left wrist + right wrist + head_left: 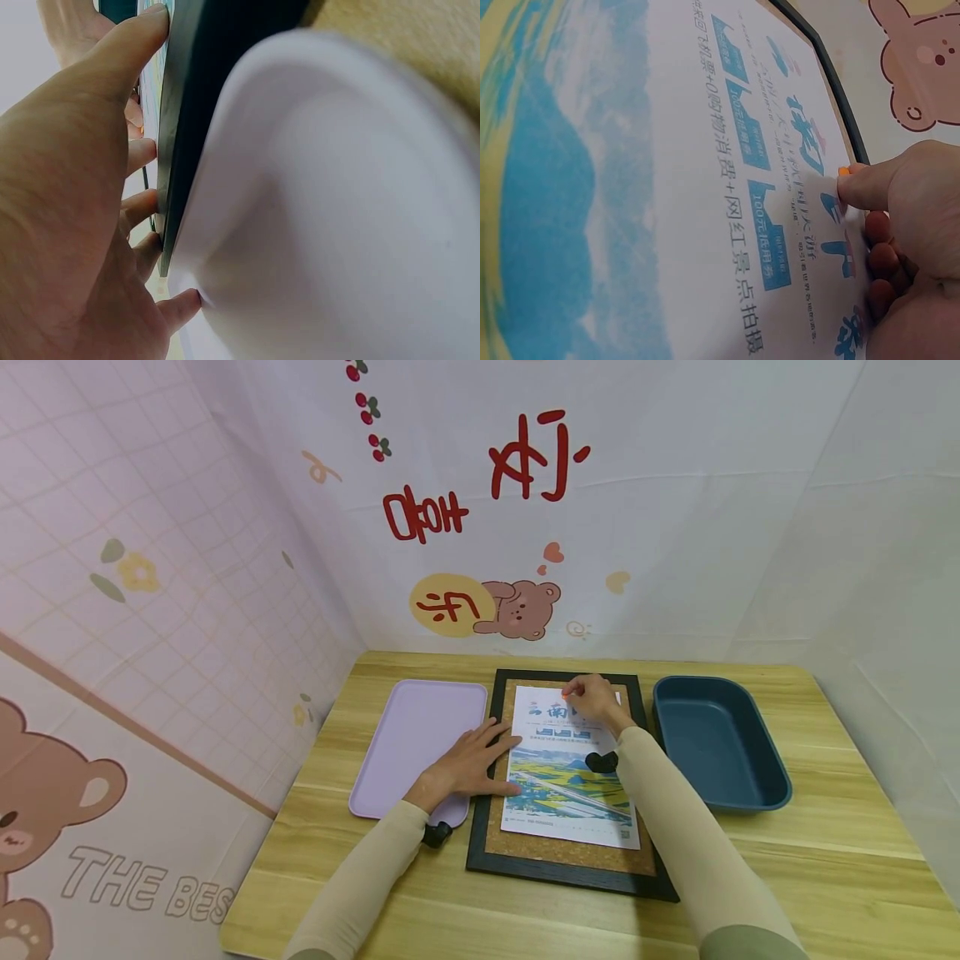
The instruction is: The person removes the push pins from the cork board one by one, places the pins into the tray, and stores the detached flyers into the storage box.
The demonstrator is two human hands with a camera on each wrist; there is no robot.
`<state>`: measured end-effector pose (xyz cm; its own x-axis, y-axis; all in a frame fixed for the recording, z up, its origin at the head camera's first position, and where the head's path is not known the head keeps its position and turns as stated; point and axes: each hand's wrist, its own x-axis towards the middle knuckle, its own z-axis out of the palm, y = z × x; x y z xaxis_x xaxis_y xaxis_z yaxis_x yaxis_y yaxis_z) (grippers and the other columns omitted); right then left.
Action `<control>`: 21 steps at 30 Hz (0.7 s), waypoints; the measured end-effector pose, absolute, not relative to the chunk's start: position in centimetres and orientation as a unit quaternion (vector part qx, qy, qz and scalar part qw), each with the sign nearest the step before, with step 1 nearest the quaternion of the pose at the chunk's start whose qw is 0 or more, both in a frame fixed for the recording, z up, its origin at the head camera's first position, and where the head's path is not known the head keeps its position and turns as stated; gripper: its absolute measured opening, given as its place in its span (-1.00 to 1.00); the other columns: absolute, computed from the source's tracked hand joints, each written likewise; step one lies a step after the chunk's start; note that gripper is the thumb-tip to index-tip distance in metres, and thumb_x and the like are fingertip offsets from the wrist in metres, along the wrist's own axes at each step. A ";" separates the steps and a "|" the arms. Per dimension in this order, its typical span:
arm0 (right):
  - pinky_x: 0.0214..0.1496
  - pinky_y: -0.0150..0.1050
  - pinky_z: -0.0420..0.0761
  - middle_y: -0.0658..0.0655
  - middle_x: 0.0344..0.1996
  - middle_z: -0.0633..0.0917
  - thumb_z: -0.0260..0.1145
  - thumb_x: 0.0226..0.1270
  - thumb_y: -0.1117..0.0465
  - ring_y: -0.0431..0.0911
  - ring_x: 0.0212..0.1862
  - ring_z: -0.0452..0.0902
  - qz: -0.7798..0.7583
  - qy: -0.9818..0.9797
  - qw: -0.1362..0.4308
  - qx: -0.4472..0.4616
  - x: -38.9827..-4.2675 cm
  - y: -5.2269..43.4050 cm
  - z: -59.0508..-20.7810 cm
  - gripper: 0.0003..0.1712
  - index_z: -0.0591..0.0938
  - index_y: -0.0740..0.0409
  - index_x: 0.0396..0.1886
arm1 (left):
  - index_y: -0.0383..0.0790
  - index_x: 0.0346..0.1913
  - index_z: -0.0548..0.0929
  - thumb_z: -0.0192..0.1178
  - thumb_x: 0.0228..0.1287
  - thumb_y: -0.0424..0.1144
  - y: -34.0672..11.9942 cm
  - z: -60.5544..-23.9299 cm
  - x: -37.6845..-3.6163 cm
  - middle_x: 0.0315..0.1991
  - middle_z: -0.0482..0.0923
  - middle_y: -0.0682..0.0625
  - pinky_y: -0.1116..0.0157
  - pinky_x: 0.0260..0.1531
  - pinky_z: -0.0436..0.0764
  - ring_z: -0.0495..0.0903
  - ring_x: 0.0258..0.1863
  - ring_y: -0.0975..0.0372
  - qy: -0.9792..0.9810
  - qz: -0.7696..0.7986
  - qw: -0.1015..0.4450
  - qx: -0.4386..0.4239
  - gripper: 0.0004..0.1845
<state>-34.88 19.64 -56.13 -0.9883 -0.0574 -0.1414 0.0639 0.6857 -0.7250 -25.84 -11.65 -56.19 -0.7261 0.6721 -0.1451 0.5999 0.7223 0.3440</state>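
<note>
A printed flyer (562, 785) (667, 187) lies on a cork board with a black frame (555, 872) (832, 90) at the middle of the table. My left hand (491, 758) (67, 187) lies flat with spread fingers over the frame's left side (187, 112), fingertips touching the flyer's left edge. My right hand (576, 695) (889, 199) is at the flyer's top edge, thumb and fingers pinching a small orange pin (843, 171) against the paper. Most of the pin is hidden by the fingers.
A shallow lilac tray (420, 735) (337, 225) lies just left of the board, under my left wrist. A dark blue bin (712, 743) stands to the board's right. Printed cloth walls close in the wooden table (825, 860) at the back and both sides.
</note>
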 end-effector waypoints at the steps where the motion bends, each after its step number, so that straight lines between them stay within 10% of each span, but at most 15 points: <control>1: 0.28 0.10 0.48 0.28 0.08 0.65 0.32 0.74 0.23 0.16 0.14 0.48 -0.396 0.915 0.077 0.001 -34.8 19.6 -56.1 -0.79 0.81 0.19 0.12 | 0.09 0.85 0.23 0.37 0.49 0.45 -11.7 -56.2 -25.9 0.90 0.00 -0.10 -0.40 0.76 0.16 -0.11 0.91 -0.16 0.919 0.138 0.131 0.346 0.06; 21: 0.26 0.09 0.54 0.30 0.03 0.74 0.30 0.74 0.24 0.15 0.07 0.54 -0.385 0.920 0.069 -0.015 -34.7 19.6 -55.9 -0.78 0.81 0.28 0.05 | 0.09 0.85 0.22 0.37 0.49 0.44 -11.7 -55.9 -25.7 0.90 -0.01 -0.11 -0.41 0.77 0.13 -0.11 0.91 -0.17 0.916 0.140 0.133 0.351 0.06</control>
<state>-34.68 19.58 -55.87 -0.9900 -0.0805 -0.1160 0.0261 0.7028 -0.7109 -25.74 -11.72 -55.90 -0.7186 0.6803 -0.1444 0.6059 0.7144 0.3500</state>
